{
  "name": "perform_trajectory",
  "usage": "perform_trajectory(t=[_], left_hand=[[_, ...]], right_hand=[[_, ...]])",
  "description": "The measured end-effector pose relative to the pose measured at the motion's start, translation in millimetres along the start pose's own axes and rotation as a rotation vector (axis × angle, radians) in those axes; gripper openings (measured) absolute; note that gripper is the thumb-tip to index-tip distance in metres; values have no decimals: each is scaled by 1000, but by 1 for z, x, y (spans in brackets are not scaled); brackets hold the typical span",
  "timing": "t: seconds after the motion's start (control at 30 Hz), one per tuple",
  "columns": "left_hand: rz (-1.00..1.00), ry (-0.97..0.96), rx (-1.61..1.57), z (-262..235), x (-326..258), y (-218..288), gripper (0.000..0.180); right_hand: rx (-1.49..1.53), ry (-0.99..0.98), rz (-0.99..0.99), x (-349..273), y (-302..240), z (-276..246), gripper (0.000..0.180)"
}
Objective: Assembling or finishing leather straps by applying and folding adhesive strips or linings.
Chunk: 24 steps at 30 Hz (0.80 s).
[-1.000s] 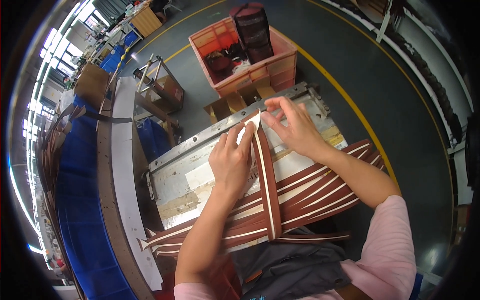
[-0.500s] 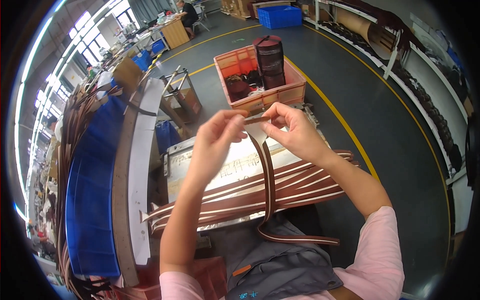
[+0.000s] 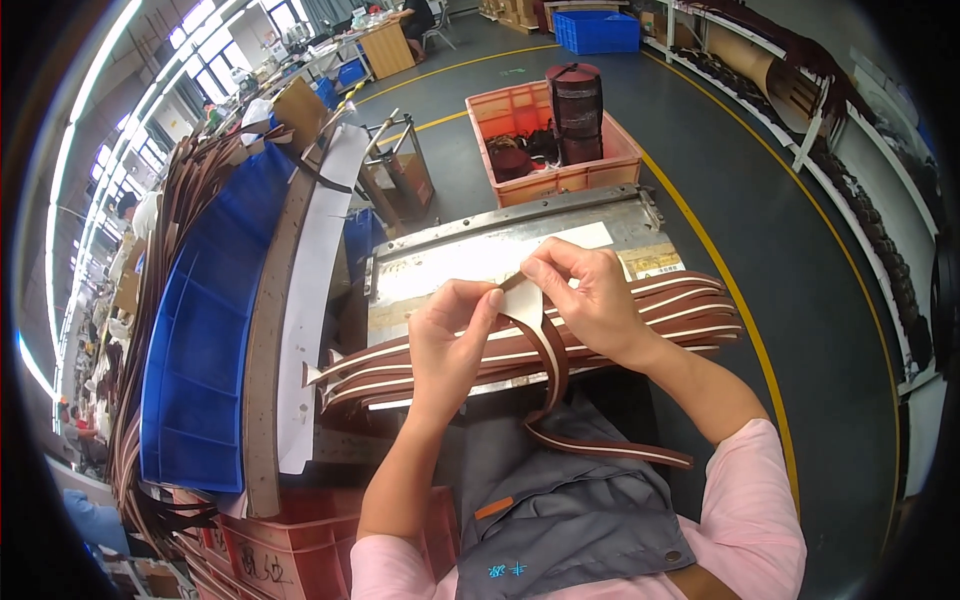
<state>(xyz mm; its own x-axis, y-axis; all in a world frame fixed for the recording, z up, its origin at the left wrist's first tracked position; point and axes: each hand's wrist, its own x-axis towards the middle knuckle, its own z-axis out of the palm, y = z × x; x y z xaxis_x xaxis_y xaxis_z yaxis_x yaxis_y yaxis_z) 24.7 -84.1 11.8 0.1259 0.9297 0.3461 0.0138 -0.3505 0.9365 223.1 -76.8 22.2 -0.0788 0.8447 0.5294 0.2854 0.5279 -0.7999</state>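
Note:
My left hand (image 3: 452,338) and my right hand (image 3: 590,303) are raised over the metal-topped stand in front of me. Between thumb and fingers, both pinch the wide end of a brown strap (image 3: 553,362) with a pale stripe. Its off-white underside shows between the hands. From there the strap hangs down across a bundle of similar straps (image 3: 680,312), then curls over my grey apron (image 3: 590,490), its loose tail pointing right. The bundle lies crosswise on the metal top (image 3: 430,238). My fingertips partly cover the held end.
An orange crate (image 3: 570,180) holding a dark red roll (image 3: 576,115) stands beyond the stand. At left are a blue bin (image 3: 205,350) and many hanging straps (image 3: 150,300). A red crate (image 3: 310,540) sits low at left. Loaded shelves (image 3: 850,150) run along the right.
Both hands have come down nearer the bundle, still pinching the strap end, which is now tilted with more of its pale underside showing. The whole view has shifted slightly.

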Motion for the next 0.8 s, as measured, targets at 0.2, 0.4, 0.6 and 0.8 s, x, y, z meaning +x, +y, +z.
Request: perform_trajectory(t=[0.2,0.4,0.6,0.8], left_hand=[[-97,11,-47,-3,-25,-18,11],[-125,-64,130,3,-71,-24,7],[-64,21,153,-12,-88,-16,3],[127,-70,409,-27,-57,17,11]], right_hand=[[127,-272,206,-25,13,9,25],[31,-291,150,-64,6,4,14],[438,-505,524,-104,11,24,19],[466,-543,452,-108,-4,34,33]])
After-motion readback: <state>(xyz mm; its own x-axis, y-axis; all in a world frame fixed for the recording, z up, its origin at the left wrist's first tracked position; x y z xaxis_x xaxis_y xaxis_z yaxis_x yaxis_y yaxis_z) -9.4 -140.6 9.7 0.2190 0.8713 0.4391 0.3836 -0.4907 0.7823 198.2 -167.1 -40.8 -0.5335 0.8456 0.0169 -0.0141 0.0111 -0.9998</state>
